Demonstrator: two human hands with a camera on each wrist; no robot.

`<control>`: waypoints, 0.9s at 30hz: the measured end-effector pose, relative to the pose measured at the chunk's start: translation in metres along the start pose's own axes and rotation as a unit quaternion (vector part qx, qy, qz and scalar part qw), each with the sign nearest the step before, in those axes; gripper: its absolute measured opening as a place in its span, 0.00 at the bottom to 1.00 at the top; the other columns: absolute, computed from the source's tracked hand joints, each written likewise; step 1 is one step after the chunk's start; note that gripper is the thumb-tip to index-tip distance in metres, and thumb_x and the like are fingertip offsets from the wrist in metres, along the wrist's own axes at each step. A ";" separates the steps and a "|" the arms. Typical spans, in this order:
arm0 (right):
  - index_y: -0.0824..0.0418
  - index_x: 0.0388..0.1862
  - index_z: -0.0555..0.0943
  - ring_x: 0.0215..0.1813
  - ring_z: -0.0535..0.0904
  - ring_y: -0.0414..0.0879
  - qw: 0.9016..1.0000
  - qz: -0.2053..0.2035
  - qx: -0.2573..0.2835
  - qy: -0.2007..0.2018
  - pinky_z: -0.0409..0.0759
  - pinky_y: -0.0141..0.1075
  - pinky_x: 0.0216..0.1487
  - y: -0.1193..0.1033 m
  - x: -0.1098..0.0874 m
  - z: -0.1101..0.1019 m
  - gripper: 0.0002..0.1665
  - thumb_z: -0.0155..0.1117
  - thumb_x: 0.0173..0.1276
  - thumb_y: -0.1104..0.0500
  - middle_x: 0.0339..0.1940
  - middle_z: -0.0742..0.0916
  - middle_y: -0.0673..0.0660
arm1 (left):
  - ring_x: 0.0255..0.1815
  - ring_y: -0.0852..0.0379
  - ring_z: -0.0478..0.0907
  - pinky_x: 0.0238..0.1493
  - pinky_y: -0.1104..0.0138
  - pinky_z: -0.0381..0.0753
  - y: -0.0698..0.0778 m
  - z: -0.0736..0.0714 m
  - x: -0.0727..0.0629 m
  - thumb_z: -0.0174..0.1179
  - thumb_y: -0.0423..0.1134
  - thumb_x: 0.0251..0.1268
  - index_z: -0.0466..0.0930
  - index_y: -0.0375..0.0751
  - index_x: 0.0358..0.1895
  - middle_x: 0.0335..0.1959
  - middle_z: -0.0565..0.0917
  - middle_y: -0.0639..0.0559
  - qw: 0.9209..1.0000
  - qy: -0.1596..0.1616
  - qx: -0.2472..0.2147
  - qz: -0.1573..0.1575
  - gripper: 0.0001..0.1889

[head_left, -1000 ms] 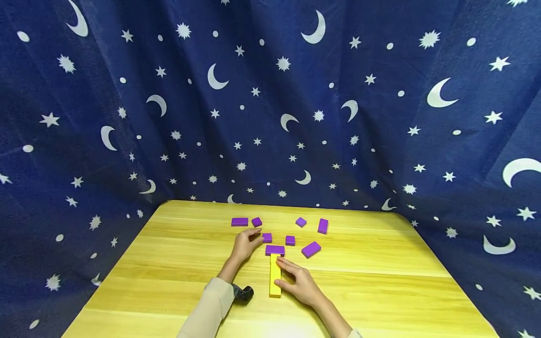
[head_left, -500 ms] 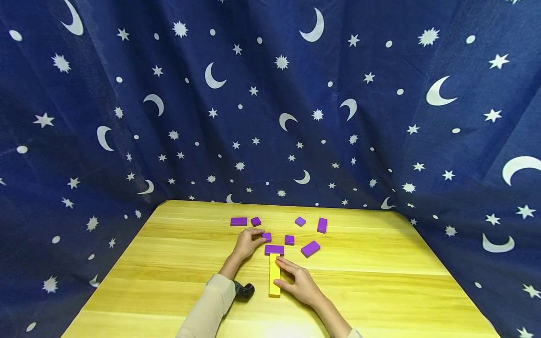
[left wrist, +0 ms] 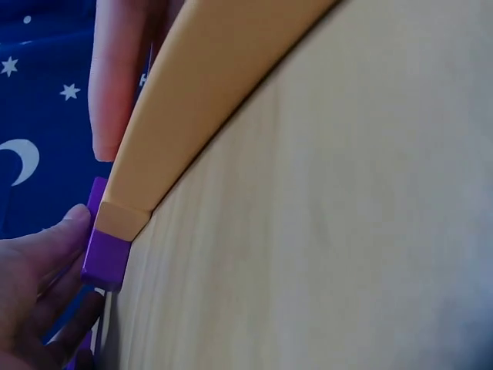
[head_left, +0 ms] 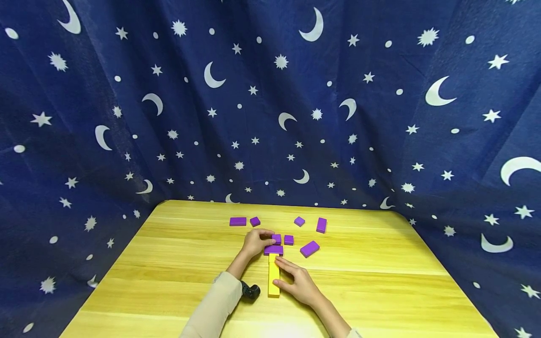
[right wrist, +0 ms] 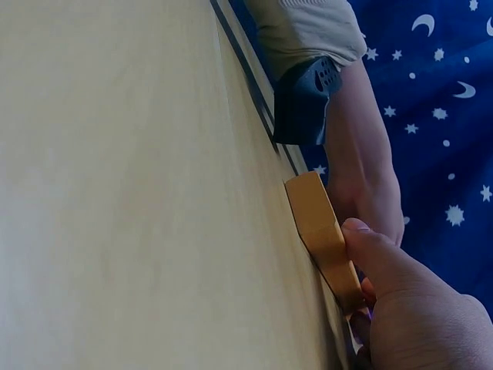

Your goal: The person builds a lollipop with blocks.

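My left hand (head_left: 255,243) pinches a small purple block (head_left: 276,238) behind a flat purple rectangular block (head_left: 273,250). That rectangular block lies across the far end of a long yellow block (head_left: 274,281), where a short yellow piece (head_left: 274,257) meets it. In the left wrist view, the left thumb is close to the purple block (left wrist: 106,258) at the yellow block's end. My right hand (head_left: 301,284) rests along the yellow block's right side, thumb and fingertips touching it with the fingers fairly straight. The right wrist view shows the thumb against the yellow block (right wrist: 323,231).
Another small purple block (head_left: 289,240) stands just right of the held one. A tilted purple block (head_left: 310,249) lies farther right. More purple blocks (head_left: 238,221) are spread along the back of the wooden table (head_left: 380,281). A starry curtain (head_left: 270,117) hangs behind.
My left hand has closed on the small purple block and shifted it right, close to the other small block and behind the rectangular one. The right hand stays on the yellow block.
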State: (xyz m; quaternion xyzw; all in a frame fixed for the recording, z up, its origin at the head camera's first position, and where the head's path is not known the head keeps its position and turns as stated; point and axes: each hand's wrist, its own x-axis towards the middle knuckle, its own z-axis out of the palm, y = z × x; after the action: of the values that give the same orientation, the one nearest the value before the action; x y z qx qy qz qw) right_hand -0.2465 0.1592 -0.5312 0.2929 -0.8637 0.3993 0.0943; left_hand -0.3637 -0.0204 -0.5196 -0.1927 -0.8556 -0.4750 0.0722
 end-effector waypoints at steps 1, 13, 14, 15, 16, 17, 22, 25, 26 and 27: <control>0.65 0.62 0.72 0.65 0.66 0.51 1.000 0.000 -0.001 -0.001 0.65 0.47 0.63 0.000 0.000 0.000 0.36 0.61 0.62 0.44 0.64 0.72 0.57 | 0.44 0.49 0.80 0.47 0.58 0.77 0.000 0.000 0.000 0.68 0.37 0.52 0.85 0.39 0.40 0.38 0.85 0.48 1.000 -0.002 0.006 -0.003 0.12; 0.64 0.62 0.72 0.65 0.66 0.51 1.000 0.004 -0.001 0.000 0.65 0.46 0.63 0.000 0.001 0.000 0.35 0.63 0.62 0.45 0.64 0.73 0.57 | 0.48 0.49 0.78 0.52 0.52 0.72 0.001 -0.001 0.005 0.68 0.43 0.52 0.86 0.44 0.41 0.41 0.85 0.51 0.998 -0.043 0.051 -0.014 0.13; 0.65 0.62 0.72 0.65 0.66 0.51 1.000 0.003 -0.001 0.000 0.65 0.46 0.63 0.000 0.001 0.000 0.35 0.63 0.62 0.45 0.64 0.73 0.57 | 0.48 0.49 0.78 0.52 0.53 0.72 0.001 -0.002 0.004 0.68 0.43 0.52 0.86 0.43 0.41 0.41 0.85 0.51 0.998 -0.041 0.049 -0.015 0.13; 0.65 0.62 0.72 0.65 0.66 0.51 1.000 0.003 -0.002 -0.001 0.65 0.46 0.63 0.000 0.001 0.000 0.35 0.63 0.62 0.45 0.64 0.73 0.57 | 0.47 0.49 0.78 0.52 0.53 0.73 0.002 -0.001 0.004 0.67 0.43 0.53 0.86 0.43 0.40 0.40 0.85 0.51 0.998 -0.038 0.047 -0.015 0.12; 0.65 0.62 0.72 0.65 0.66 0.51 1.000 0.002 -0.003 -0.001 0.65 0.46 0.63 0.000 0.000 0.000 0.35 0.63 0.62 0.45 0.64 0.73 0.57 | 0.47 0.49 0.78 0.51 0.53 0.73 0.002 -0.001 0.004 0.67 0.42 0.53 0.86 0.43 0.40 0.40 0.85 0.51 0.998 -0.033 0.047 -0.013 0.12; 0.65 0.62 0.71 0.65 0.66 0.51 1.000 0.002 -0.004 -0.002 0.65 0.46 0.63 0.000 0.000 0.000 0.35 0.63 0.62 0.46 0.64 0.73 0.57 | 0.46 0.50 0.79 0.51 0.54 0.74 0.002 0.000 0.003 0.67 0.42 0.54 0.86 0.43 0.40 0.39 0.85 0.51 0.998 -0.028 0.047 -0.013 0.11; 0.65 0.62 0.72 0.65 0.66 0.51 1.000 0.000 -0.003 -0.003 0.65 0.46 0.63 0.000 0.001 0.001 0.34 0.63 0.62 0.47 0.64 0.73 0.57 | 0.45 0.51 0.79 0.50 0.54 0.72 0.000 0.004 0.003 0.67 0.42 0.53 0.87 0.45 0.39 0.38 0.85 0.53 0.998 -0.007 0.057 -0.016 0.10; 0.65 0.62 0.72 0.65 0.66 0.51 1.000 -0.002 -0.005 0.000 0.65 0.46 0.63 0.001 0.001 0.001 0.35 0.63 0.62 0.45 0.64 0.73 0.57 | 0.45 0.51 0.79 0.49 0.53 0.70 0.000 0.005 0.002 0.68 0.43 0.53 0.87 0.46 0.38 0.37 0.85 0.54 0.998 -0.006 0.062 -0.014 0.10; 0.65 0.62 0.72 0.65 0.66 0.51 1.000 -0.003 -0.006 0.001 0.65 0.46 0.63 0.001 0.001 0.000 0.35 0.63 0.62 0.45 0.64 0.73 0.57 | 0.45 0.51 0.79 0.49 0.53 0.70 0.000 0.005 0.002 0.68 0.43 0.53 0.87 0.46 0.38 0.37 0.85 0.54 0.998 -0.006 0.064 -0.014 0.10; 0.65 0.62 0.72 0.65 0.66 0.51 1.000 -0.003 -0.007 0.002 0.65 0.46 0.63 0.001 0.001 0.000 0.35 0.63 0.62 0.45 0.64 0.73 0.56 | 0.45 0.51 0.79 0.50 0.53 0.70 0.000 0.005 0.003 0.68 0.43 0.52 0.87 0.46 0.38 0.37 0.85 0.54 0.998 -0.006 0.064 -0.013 0.10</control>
State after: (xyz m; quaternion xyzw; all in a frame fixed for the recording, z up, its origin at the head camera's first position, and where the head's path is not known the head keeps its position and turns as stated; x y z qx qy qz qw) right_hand -0.2482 0.1590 -0.5317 0.2940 -0.8655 0.3933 0.0992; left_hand -0.3660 -0.0156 -0.5219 -0.1793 -0.8869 -0.4194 0.0728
